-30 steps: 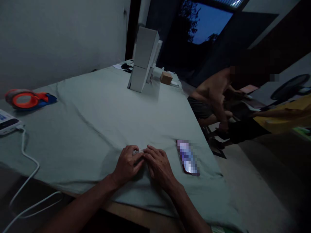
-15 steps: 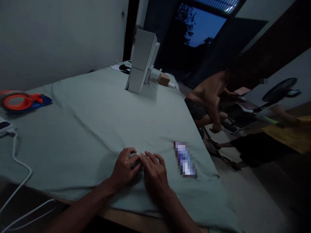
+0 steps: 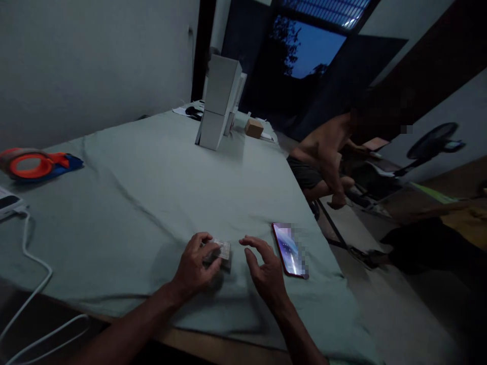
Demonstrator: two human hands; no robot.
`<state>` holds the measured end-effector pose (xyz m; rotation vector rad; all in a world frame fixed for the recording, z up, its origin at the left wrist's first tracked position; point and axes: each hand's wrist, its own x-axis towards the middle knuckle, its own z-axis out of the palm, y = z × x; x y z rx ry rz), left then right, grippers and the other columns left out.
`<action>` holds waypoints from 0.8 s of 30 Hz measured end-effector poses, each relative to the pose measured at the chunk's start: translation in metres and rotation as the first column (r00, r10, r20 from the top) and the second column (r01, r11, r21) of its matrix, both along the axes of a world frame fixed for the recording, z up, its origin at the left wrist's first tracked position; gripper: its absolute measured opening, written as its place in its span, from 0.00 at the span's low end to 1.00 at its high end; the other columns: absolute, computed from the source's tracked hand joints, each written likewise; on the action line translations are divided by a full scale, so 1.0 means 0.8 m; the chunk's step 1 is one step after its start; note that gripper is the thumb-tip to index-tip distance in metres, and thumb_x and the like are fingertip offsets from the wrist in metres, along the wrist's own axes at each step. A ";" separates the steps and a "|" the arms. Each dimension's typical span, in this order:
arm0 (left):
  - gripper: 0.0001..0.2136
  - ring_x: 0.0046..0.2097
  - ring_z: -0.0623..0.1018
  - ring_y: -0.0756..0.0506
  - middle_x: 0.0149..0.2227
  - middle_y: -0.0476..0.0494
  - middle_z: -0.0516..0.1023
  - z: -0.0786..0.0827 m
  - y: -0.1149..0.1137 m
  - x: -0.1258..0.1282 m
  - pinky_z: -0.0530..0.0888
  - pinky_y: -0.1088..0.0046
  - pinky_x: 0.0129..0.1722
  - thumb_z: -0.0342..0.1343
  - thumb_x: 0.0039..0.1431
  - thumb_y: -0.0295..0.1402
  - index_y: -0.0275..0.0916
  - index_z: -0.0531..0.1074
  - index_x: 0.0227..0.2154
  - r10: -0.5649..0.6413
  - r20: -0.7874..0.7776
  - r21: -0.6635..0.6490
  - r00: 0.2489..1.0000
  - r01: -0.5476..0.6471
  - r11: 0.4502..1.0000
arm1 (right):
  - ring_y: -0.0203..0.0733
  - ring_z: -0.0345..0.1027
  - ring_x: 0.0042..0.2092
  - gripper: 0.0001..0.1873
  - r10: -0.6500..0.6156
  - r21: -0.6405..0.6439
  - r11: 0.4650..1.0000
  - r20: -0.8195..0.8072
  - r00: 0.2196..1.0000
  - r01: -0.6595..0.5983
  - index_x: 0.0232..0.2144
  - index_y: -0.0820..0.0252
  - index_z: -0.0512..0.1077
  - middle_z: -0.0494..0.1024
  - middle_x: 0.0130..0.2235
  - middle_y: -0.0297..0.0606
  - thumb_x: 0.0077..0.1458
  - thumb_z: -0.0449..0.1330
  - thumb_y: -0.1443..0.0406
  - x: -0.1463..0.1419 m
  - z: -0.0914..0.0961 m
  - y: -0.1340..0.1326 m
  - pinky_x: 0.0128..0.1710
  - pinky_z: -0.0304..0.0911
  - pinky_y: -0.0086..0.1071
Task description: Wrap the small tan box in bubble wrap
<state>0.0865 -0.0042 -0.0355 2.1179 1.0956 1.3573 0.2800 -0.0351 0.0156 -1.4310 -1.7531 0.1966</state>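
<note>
My left hand (image 3: 196,266) is closed around a small pale block-like object (image 3: 221,249) that rests on the green cloth. My right hand (image 3: 266,271) hovers just to the right of it with the fingers spread and nothing in them. A lit phone (image 3: 289,249) lies flat on the cloth right beside my right hand's fingertips. The light is dim, so I cannot make out what the small object is.
A green cloth (image 3: 152,172) covers the table. White boxes (image 3: 218,104) stand at the far end beside a small brown box (image 3: 253,128). An orange tape dispenser (image 3: 32,163) and a white cable (image 3: 32,263) lie at the left. Another person (image 3: 323,152) crouches beyond the table's right edge.
My right hand has lifted off the small object and moved right with its fingers spread. My left hand keeps hold of the object, which now shows more clearly.
</note>
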 end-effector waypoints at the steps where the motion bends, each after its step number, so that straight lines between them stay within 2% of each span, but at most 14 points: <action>1: 0.09 0.47 0.72 0.42 0.45 0.39 0.67 0.001 0.000 -0.001 0.73 0.64 0.47 0.56 0.55 0.28 0.38 0.73 0.40 0.000 0.023 -0.001 1.000 0.000 1.000 | 0.45 0.70 0.48 0.10 0.003 -0.021 1.000 -0.005 1.000 -0.003 0.41 0.55 0.73 0.79 0.43 0.39 0.58 0.55 0.67 0.002 0.001 0.000 0.50 0.63 0.41; 6: 0.07 0.44 0.73 0.43 0.41 0.40 0.69 0.006 0.000 -0.003 0.74 0.66 0.44 0.54 0.55 0.27 0.37 0.74 0.37 0.024 0.079 0.008 0.997 -0.025 1.000 | 0.44 0.71 0.46 0.12 0.032 -0.109 0.993 -0.041 0.999 -0.037 0.43 0.55 0.73 0.77 0.44 0.40 0.56 0.56 0.66 0.004 -0.001 0.006 0.47 0.66 0.39; 10: 0.07 0.42 0.73 0.44 0.39 0.41 0.69 0.007 0.000 -0.003 0.75 0.66 0.42 0.54 0.55 0.27 0.37 0.74 0.36 0.020 0.063 0.008 0.998 -0.021 1.000 | 0.44 0.70 0.48 0.13 0.063 -0.138 0.988 -0.055 0.997 -0.070 0.43 0.55 0.72 0.77 0.46 0.40 0.55 0.57 0.66 0.004 -0.008 0.012 0.48 0.65 0.39; 13: 0.08 0.42 0.73 0.44 0.40 0.40 0.69 0.006 -0.002 -0.002 0.74 0.65 0.42 0.54 0.55 0.26 0.37 0.74 0.37 0.017 0.024 0.025 1.000 -0.018 1.000 | 0.45 0.68 0.50 0.15 0.039 -0.187 0.981 -0.070 0.997 -0.051 0.44 0.55 0.72 0.76 0.48 0.41 0.53 0.56 0.65 0.008 -0.015 0.023 0.48 0.64 0.39; 16: 0.10 0.44 0.72 0.42 0.42 0.39 0.69 0.003 -0.003 -0.001 0.73 0.63 0.44 0.55 0.55 0.27 0.38 0.74 0.40 0.018 -0.037 0.071 0.999 -0.016 0.997 | 0.46 0.69 0.48 0.15 0.001 -0.281 0.959 -0.076 0.997 -0.023 0.43 0.57 0.72 0.76 0.46 0.42 0.53 0.56 0.62 0.014 -0.020 0.043 0.46 0.64 0.40; 20: 0.10 0.46 0.71 0.41 0.45 0.39 0.69 0.000 -0.002 0.001 0.72 0.61 0.45 0.55 0.55 0.27 0.40 0.73 0.41 0.025 -0.093 0.127 0.995 -0.013 0.992 | 0.45 0.69 0.43 0.14 0.017 -0.415 0.909 -0.074 0.997 -0.046 0.39 0.60 0.74 0.77 0.42 0.43 0.50 0.59 0.61 0.014 -0.024 0.081 0.43 0.64 0.38; 24: 0.08 0.45 0.71 0.41 0.46 0.39 0.71 -0.001 0.001 0.002 0.71 0.61 0.44 0.56 0.56 0.27 0.40 0.73 0.40 0.026 -0.132 0.161 0.991 -0.005 0.987 | 0.42 0.69 0.36 0.09 0.070 -0.463 0.880 -0.092 0.993 -0.105 0.33 0.61 0.75 0.78 0.34 0.39 0.48 0.61 0.63 0.002 -0.024 0.110 0.37 0.62 0.33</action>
